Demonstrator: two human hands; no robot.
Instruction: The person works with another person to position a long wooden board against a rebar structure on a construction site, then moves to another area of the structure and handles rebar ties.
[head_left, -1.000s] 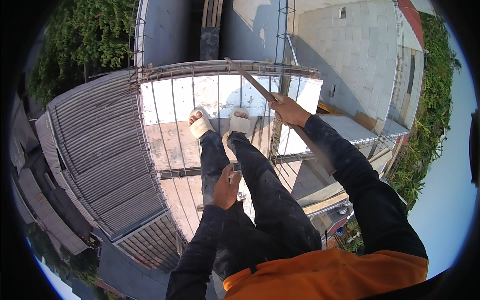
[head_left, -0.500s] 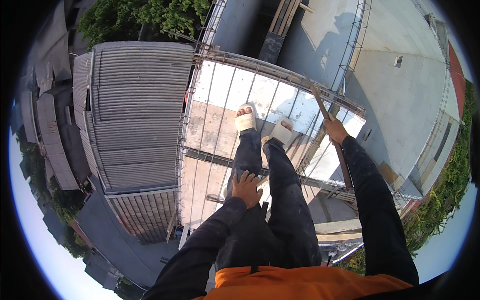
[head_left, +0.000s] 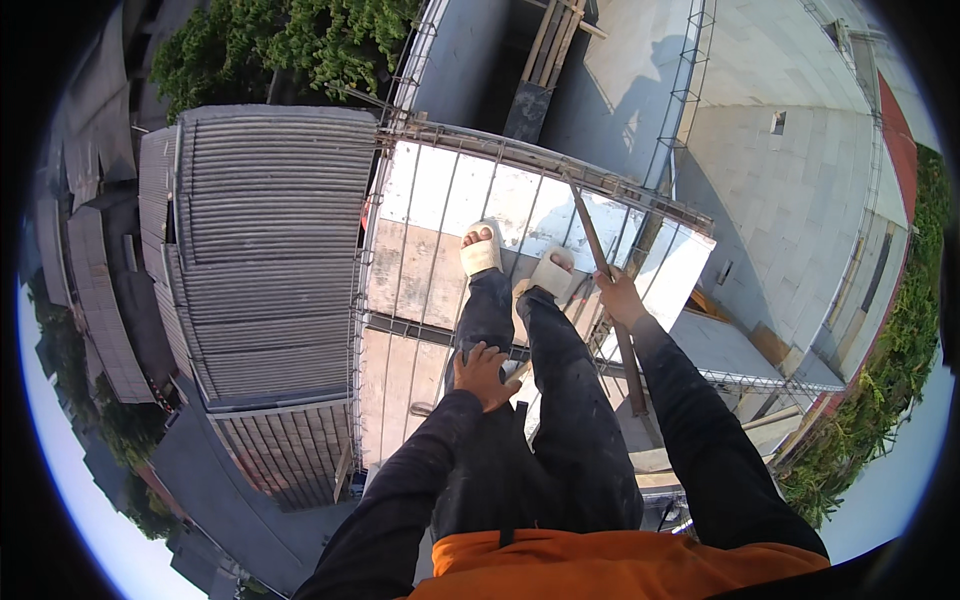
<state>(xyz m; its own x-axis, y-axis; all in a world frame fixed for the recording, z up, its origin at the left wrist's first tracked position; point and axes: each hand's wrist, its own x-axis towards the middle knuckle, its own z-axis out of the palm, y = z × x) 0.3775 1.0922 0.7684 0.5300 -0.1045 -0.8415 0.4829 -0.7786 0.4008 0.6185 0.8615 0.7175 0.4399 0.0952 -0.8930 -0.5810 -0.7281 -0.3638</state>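
Observation:
My right hand (head_left: pixel 622 297) is closed round a long brown wooden stick (head_left: pixel 628 368), which slants from the far framework down beside my right leg. My left hand (head_left: pixel 484 376) rests on my left thigh with its fingers spread, holding nothing. Under my feet lie pale and white panels (head_left: pixel 400 262), crossed by thin steel rods (head_left: pixel 448 205). Both feet are in cream open-toed footwear (head_left: pixel 481 258). The stick's far end meets the framework's rim.
Tied steel bars (head_left: pixel 560 152) run along the panels' far edge. Left and lower down is a corrugated roof (head_left: pixel 275 250). A block wall (head_left: pixel 790 170) stands to the right, with a steel bar cage (head_left: pixel 680 110) near it. Trees (head_left: pixel 290 45) rise at the far left.
My right hand has moved left with the stick, bringing it closer to my right leg. The left hand stays on my thigh. The view has shifted slightly.

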